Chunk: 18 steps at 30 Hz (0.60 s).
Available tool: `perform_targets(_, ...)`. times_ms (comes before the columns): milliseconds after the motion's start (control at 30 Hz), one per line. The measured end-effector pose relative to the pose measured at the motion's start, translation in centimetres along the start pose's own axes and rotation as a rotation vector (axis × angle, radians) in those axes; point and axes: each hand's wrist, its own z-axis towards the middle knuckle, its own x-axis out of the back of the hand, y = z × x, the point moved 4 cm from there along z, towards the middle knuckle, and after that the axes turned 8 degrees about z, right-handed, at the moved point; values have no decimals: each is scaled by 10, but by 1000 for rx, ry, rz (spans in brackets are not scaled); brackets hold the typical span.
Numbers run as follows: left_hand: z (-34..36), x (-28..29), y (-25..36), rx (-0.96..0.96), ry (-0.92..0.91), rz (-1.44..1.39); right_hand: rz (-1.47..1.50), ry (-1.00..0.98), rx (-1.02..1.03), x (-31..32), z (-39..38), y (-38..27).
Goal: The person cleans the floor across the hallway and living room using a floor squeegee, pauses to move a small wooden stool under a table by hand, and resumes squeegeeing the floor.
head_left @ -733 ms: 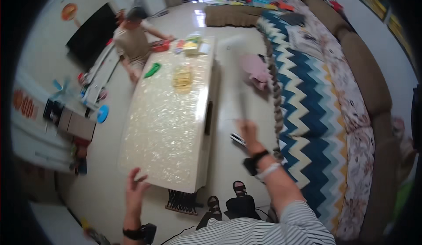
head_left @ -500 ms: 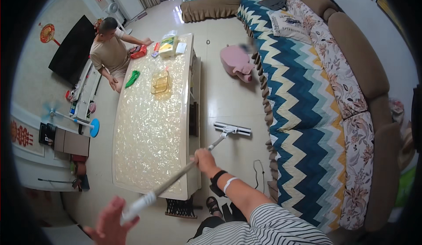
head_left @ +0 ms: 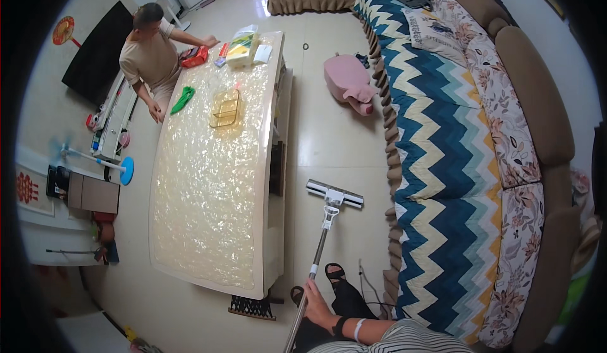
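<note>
My right hand [head_left: 316, 302] is wrapped round the metal pole of a mop [head_left: 324, 242] at the bottom centre, near my legs and sandals. The silver-and-white mop head [head_left: 335, 195] lies flat on the tiled floor between a long pale table and a sofa. My left hand is out of view, and so is the top end of the pole, cut off by the lower edge.
The table [head_left: 202, 195] holds a green item, plastic tray and packets; a person [head_left: 148, 59] is at its far left side. A quilt-covered sofa [head_left: 442, 163] lines the right. A pink plush toy [head_left: 348, 81], a cord and a floor fan [head_left: 125, 171] are on the floor.
My right hand has moved down and toward me along with the pole, which stands steeper in the picture. The mop head has shifted slightly nearer. My left hand has left the view.
</note>
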Motion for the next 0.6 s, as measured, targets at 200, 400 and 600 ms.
perform_targets(200, 29, -26, 3, 45, -42, -145, 1398, -86, -1256, -28, -33, 56)
perform_targets(400, 57, -49, -3, 7, -38, -288, 1225, -13, -1312, -55, 30, 95)
perform_targets(600, 192, -31, 99, -236, -194, -553, 605, 332, -684, 11, 215, 140)
